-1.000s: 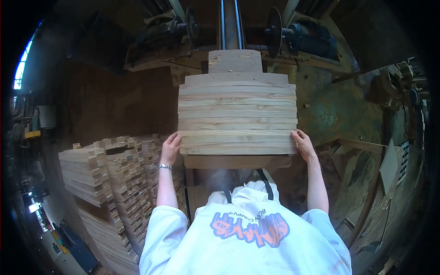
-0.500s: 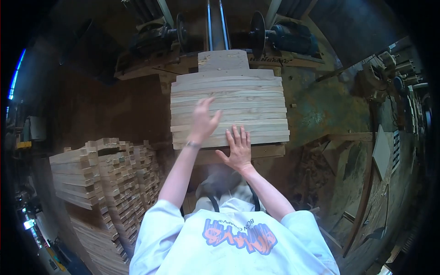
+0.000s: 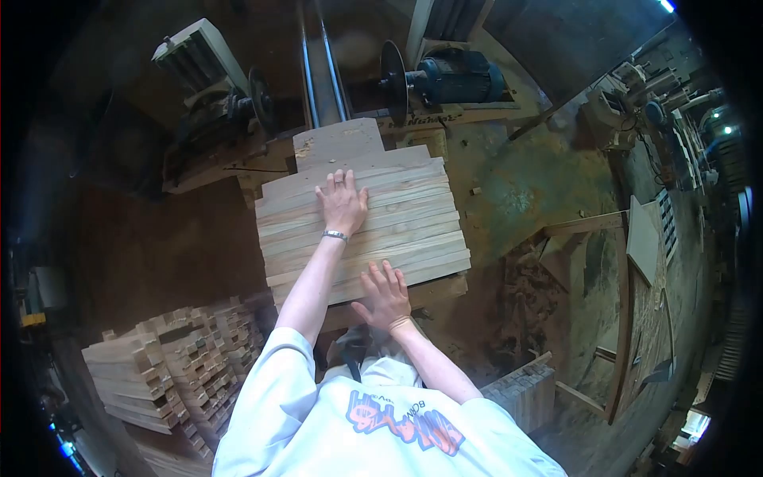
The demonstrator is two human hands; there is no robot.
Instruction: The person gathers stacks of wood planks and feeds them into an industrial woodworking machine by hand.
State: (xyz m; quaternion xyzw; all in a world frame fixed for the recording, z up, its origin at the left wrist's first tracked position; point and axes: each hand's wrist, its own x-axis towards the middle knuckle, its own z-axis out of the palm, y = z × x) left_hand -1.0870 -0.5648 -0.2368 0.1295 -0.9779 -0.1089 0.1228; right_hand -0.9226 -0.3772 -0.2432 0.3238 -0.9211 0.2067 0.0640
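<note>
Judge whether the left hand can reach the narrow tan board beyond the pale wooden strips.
Likely yes: the left hand is over the strips, fingers pointing towards the board, nothing visibly blocking.

Pale wooden strips (image 3: 409, 208), grain visible; lying side by side, ends uneven, atop brown board (image 3: 442, 292).

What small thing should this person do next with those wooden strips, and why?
Probably a gentle forward push with the right hand, to snug up the wooden strips, while the left hand steadies them. The strips lie side by side, the right hand is at their near edge, the left rests farther across, and round blades stand beyond, so a tight row seems wise.
</note>
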